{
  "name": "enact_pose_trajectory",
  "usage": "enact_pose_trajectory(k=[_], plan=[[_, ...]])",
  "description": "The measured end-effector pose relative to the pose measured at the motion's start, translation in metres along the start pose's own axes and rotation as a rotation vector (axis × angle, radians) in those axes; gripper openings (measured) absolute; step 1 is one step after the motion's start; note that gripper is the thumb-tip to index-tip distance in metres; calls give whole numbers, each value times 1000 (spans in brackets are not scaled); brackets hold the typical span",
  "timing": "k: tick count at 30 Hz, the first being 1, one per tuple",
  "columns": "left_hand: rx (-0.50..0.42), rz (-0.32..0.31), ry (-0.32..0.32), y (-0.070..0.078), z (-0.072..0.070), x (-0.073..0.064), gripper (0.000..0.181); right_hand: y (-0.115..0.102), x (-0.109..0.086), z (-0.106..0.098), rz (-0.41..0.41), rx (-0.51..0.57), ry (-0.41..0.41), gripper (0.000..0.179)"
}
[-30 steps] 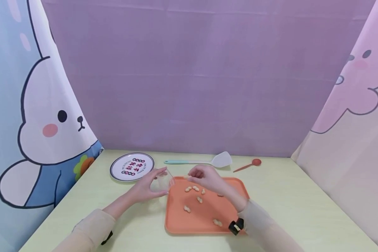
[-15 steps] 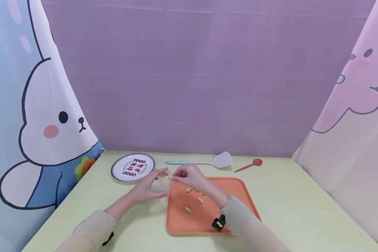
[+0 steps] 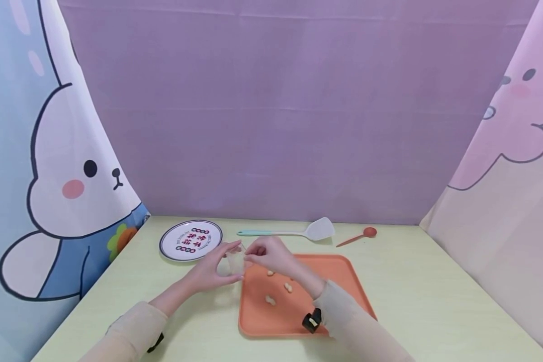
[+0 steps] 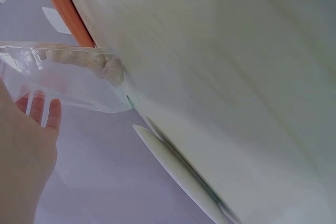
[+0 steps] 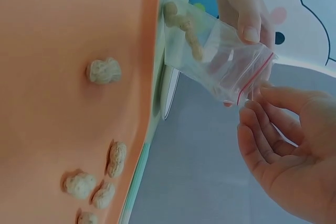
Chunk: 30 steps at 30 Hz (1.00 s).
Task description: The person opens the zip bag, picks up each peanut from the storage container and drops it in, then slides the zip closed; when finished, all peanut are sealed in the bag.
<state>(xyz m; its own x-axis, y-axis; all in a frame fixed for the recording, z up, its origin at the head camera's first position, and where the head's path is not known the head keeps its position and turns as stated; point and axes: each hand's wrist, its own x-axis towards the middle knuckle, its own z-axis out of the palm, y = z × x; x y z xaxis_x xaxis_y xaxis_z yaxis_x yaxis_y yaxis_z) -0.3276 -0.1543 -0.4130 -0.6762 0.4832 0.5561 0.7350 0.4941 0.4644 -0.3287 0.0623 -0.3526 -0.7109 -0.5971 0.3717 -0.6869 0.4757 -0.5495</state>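
Gripped in the left hand [image 3: 206,272], beside the far-left corner of an orange tray [image 3: 271,322]: a clear zip bag [image 5: 212,51], bagged peanuts [image 5: 186,24] faint from the head, plain from both wrists. At its red-striped mouth, the right hand [image 3: 271,254] — pinching or merely touching, impossible to tell. Loose peanuts [image 5: 103,70], partly masked by the right arm [image 3: 314,285] in the head view. Near the table's [image 3: 434,301] far edge, a spatula [image 3: 319,230].

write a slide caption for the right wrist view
Left hand holding a clear bag of peanuts, right hand at its red-striped mouth, near an orange tray with more peanuts.
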Motion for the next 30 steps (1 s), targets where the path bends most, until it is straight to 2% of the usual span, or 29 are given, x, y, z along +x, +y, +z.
enact_pose_trajectory(k=[5,11,18,30], plan=[[0,16,16,-2,2,-1,79,5,-5,-4,34,11,16,15],[-9,-12,4,-4,2,-3,79,9,-20,-16,37,12,64,15],[7,6,8,-4,1,-3,79,21,-50,-38,63,62,70,13],[3,17,7,-5,2,0,79,45,-102,-58,68,21,33,12]])
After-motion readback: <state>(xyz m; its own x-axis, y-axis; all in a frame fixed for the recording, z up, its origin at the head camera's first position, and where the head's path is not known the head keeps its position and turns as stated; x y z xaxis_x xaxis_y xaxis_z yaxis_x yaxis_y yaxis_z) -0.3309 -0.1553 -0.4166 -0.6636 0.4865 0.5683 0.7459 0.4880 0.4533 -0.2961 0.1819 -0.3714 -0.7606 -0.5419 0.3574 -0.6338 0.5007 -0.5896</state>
